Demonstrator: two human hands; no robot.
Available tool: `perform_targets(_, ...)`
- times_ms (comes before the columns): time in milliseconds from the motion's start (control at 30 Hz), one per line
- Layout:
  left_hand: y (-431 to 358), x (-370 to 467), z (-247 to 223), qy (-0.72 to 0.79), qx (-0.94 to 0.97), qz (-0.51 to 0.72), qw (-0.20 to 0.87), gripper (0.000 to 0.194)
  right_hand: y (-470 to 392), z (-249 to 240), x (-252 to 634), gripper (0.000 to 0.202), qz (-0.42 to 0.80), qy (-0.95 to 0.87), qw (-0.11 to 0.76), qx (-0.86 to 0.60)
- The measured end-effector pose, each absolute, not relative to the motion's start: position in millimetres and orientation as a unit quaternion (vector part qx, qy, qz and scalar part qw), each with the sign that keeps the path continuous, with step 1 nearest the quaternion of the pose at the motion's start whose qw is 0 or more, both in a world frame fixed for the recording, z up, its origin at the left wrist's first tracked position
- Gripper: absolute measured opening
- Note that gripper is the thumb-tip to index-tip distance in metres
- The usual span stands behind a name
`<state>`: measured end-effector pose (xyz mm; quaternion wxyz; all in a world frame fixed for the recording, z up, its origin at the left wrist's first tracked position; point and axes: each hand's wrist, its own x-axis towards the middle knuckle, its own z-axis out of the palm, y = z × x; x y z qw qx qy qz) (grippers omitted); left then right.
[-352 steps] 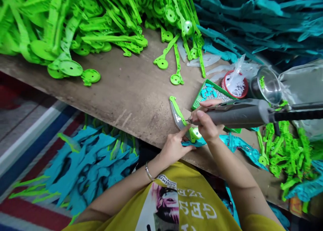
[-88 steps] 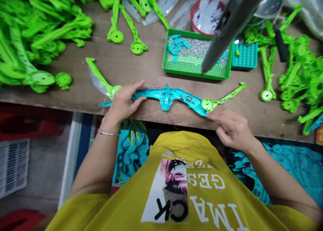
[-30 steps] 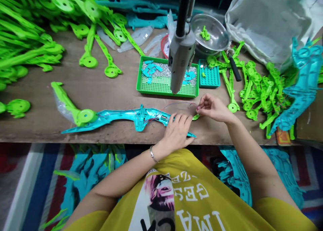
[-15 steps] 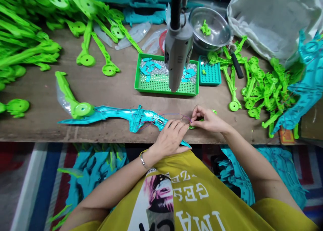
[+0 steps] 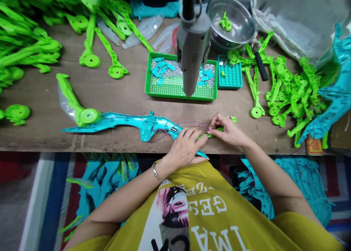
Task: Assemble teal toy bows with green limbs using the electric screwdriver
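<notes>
A long turquoise plastic bow-shaped part (image 5: 123,120) lies along the front of the table, with thin red and blue wires over it. At its left end sits a green arm piece (image 5: 88,116). My left hand (image 5: 185,145) rests over its right end, fingers bent and pressing on it and on a green piece there. My right hand (image 5: 226,129) pinches a thin purple wire (image 5: 204,125) between thumb and forefinger, just above the green piece. What lies under my left palm is hidden.
A green tray (image 5: 181,97) of screws and turquoise bits stands behind, beneath a hanging grey screwdriver (image 5: 193,50). Beside it are a turquoise tray (image 5: 229,83) and a metal bowl (image 5: 241,17). Green parts pile up left (image 5: 24,57) and right (image 5: 285,86).
The view has shifted slightly. My left hand's fingers have drawn back a little, showing more of the green piece. My right hand still pinches the wire.
</notes>
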<state>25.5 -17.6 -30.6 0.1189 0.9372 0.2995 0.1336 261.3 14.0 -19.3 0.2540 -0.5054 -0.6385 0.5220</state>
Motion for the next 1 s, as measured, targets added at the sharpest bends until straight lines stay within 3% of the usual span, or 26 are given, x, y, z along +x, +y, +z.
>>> perform_targets(233, -17.1, 25.7, -28.2, 0.297, 0.941, 0.117, 0.116, 0.065, 9.3, -20.1, 259.8, 0.022, 0.488, -0.656, 0.254, -0.518)
perform_targets(633, -11.4, 26.7, -17.7, 0.286, 0.952, 0.032, 0.102, 0.088, 12.5, -16.1, 261.3, 0.016, 0.462, -0.677, 0.218, -0.53)
perform_targets(1000, -11.7, 26.7, -21.9, 0.277, 0.955, 0.058, 0.087, 0.078, 10.2, -13.2, 256.1, 0.019, 0.431, -0.676, 0.212, -0.558)
